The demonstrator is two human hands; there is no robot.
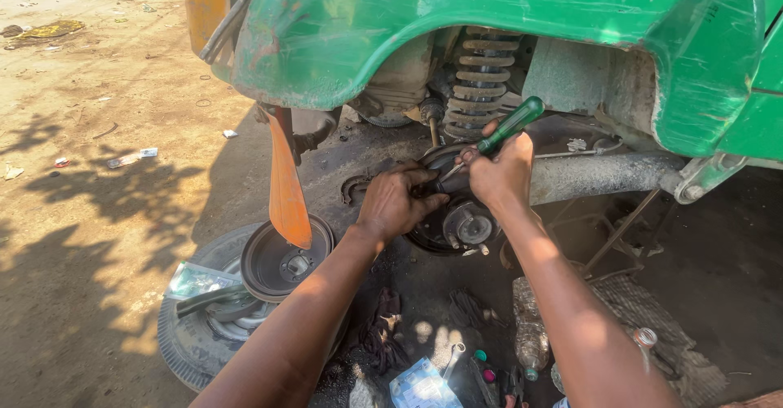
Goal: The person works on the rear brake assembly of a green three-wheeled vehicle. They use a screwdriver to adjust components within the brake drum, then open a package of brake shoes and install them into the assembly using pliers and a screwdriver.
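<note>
Both hands work at the dark round metal wheel hub (463,222) in the frame's centre, under the green vehicle body (457,25). Left hand (394,204) lies on the hub, fingers curled narrow. Right hand (502,172) is closed around a green-handled screwdriver (499,133), tip toward the hub. Rusty coil spring (483,78) stands above. Grey brake drum (281,261) rests on a tyre (183,347) at lower left; a pale blue plastic packet (420,388) lies at the bottom centre.

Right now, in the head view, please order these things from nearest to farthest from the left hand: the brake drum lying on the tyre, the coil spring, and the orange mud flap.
Measured from the left hand:
1. Orange mud flap, hanging just to its left.
2. Brake drum, lower left, lying on the tyre.
3. Coil spring, above and to the right, under the green wheel arch.
</note>
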